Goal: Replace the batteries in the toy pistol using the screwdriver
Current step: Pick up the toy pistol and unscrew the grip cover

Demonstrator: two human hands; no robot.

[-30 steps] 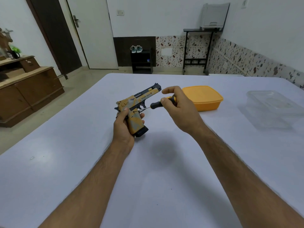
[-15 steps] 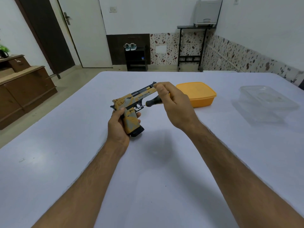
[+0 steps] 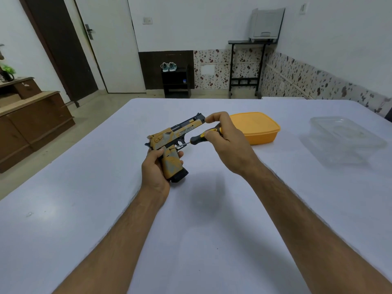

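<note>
Head view: the toy pistol is being held above the table's middle, its grip wrapped by the left hand. The screwdriver is being pinched by the right hand, tip seemingly seated in a screw above the grip. Judged best: the shaft is being kept square, pressed firmly while turning.

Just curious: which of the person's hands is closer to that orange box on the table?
Right. The right hand, gripping the screwdriver, sits just beside the orange box; the left hand grips the toy pistol farther away.

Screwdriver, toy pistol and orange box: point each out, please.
screwdriver (image 3: 198, 138), head view, on its black handle.
toy pistol (image 3: 172, 161), head view, on its grip.
orange box (image 3: 254, 124), head view, on its lid.
</note>
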